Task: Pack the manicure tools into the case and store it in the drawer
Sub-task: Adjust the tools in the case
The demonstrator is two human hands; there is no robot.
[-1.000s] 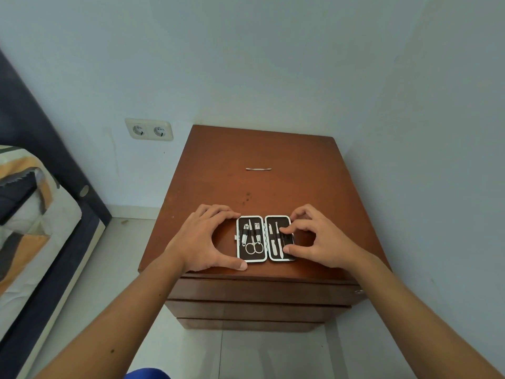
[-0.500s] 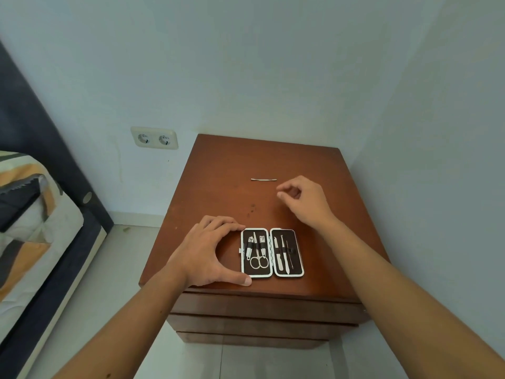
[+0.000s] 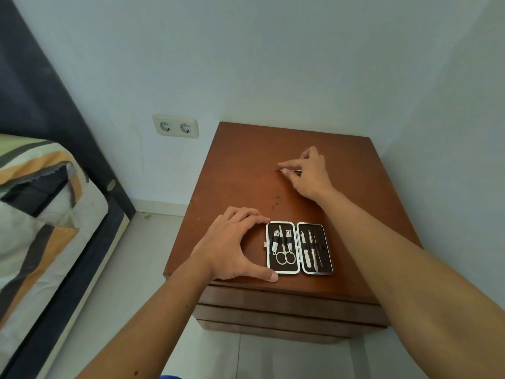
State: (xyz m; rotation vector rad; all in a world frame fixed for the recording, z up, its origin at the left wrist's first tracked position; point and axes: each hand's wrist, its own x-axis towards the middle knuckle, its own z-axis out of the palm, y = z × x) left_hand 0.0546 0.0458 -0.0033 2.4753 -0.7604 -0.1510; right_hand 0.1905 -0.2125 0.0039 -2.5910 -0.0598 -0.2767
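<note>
An open dark manicure case [image 3: 299, 247] with a silver rim lies flat near the front edge of the brown nightstand [image 3: 240, 165]. Scissors, clippers and several slim tools sit strapped in its two halves. My left hand [image 3: 232, 246] rests on the top, thumb and fingertips touching the case's left side. Further back, my right hand [image 3: 307, 172] pinches a thin metal tool [image 3: 279, 170] that lies on the wood; only its left tip shows past my fingers. The drawer fronts [image 3: 287, 305] below the top are closed.
The nightstand stands in a corner, with walls close behind and to the right. A double wall socket [image 3: 175, 126] is on the back wall to the left. A bed with a striped cover [image 3: 35, 209] and a dark headboard stands at the left, with tiled floor between.
My right hand left the case's right half, reached back across the top and closed its fingertips on the thin tool. My left hand stayed at the case.
</note>
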